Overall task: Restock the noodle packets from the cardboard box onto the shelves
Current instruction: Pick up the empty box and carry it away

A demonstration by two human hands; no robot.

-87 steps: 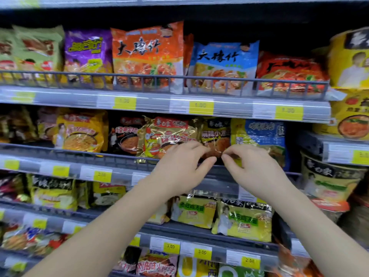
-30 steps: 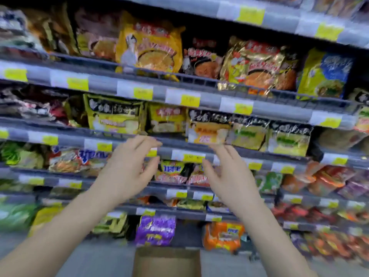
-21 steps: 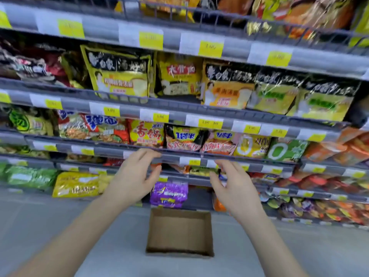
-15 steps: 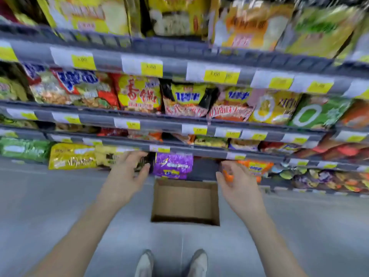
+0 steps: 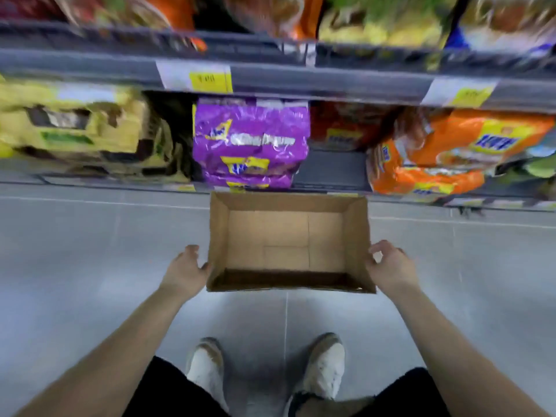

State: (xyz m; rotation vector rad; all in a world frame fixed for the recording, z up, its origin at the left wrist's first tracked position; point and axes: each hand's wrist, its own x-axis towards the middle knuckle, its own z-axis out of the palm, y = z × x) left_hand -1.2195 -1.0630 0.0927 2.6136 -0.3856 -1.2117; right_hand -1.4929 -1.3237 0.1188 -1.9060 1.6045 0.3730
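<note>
Cardboard box point(image 5: 218, 233) upright, long axis seemingly left-right.

1. One cardboard box point(image 5: 285, 233), at my 12 o'clock.
2. Two grips of mine: left grip point(image 5: 185, 273) at its 9 o'clock, right grip point(image 5: 391, 270) at its 3.
3. Two at 6 o'clock: my left shoe point(image 5: 206, 368), right shoe point(image 5: 326, 365).

The cardboard box point(image 5: 285, 236) sits on the floor point(image 5: 90, 251) before the shelves point(image 5: 331, 82), between the left hand point(image 5: 183, 273) and right hand point(image 5: 391, 270).
</note>
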